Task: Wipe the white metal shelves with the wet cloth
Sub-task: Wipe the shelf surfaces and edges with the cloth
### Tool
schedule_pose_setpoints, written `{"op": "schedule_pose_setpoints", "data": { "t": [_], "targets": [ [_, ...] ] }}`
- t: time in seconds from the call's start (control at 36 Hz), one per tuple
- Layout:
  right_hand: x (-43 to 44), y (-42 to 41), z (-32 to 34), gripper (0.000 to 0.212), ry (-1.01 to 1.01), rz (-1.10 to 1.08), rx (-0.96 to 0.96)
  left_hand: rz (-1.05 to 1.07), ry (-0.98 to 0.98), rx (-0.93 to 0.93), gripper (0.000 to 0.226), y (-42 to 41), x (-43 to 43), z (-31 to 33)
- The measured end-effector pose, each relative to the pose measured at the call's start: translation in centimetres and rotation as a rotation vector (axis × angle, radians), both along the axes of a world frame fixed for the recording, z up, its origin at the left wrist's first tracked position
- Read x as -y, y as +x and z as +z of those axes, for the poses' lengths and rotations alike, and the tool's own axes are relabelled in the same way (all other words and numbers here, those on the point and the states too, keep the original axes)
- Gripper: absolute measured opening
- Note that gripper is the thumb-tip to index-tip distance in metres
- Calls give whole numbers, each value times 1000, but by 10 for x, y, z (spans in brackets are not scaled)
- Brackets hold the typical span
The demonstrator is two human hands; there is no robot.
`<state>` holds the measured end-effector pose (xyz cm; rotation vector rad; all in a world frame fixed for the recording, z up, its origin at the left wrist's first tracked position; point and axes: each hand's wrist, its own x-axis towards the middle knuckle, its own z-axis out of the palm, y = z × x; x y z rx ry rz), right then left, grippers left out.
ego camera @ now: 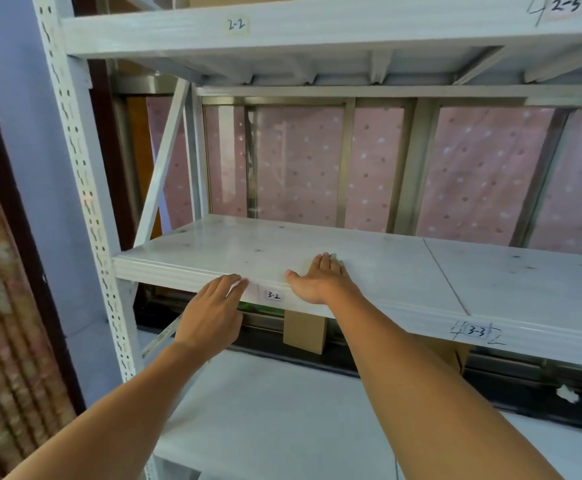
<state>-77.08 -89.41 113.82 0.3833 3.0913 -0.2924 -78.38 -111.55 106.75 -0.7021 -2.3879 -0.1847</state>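
Note:
The white metal shelf (369,268), labelled 3-2 on its front lip, runs across the middle of the view. My right hand (320,280) lies flat, palm down, on its top near the front edge. The wet cloth (335,255) sits under that hand; only a small pale green sliver shows past the fingertips. My left hand (213,315) rests against the front lip left of the label, with its fingertips on the rim and nothing in it. Another white shelf (317,32), labelled 2-2, hangs above, and a lower one (282,410) lies beneath my arms.
A perforated white upright post (85,202) stands at the left, with a diagonal brace (165,161) behind it. Pink dotted fabric behind a window frame (400,168) backs the rack. A cardboard box (305,330) sits under the shelf. A patterned curtain (2,341) hangs at far left.

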Motion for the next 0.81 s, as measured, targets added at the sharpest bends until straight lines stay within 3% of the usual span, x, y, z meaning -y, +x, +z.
{"op": "schedule_pose_setpoints", "data": {
  "t": [0.56,0.81],
  "targets": [
    [198,-120,-3,90,-2,33,-34,-17,-10,-49,49,-103,173,-10],
    [275,-157,0,84,-15,62,-23,-179,-116,-147,54,-123,215,-9]
  ]
}}
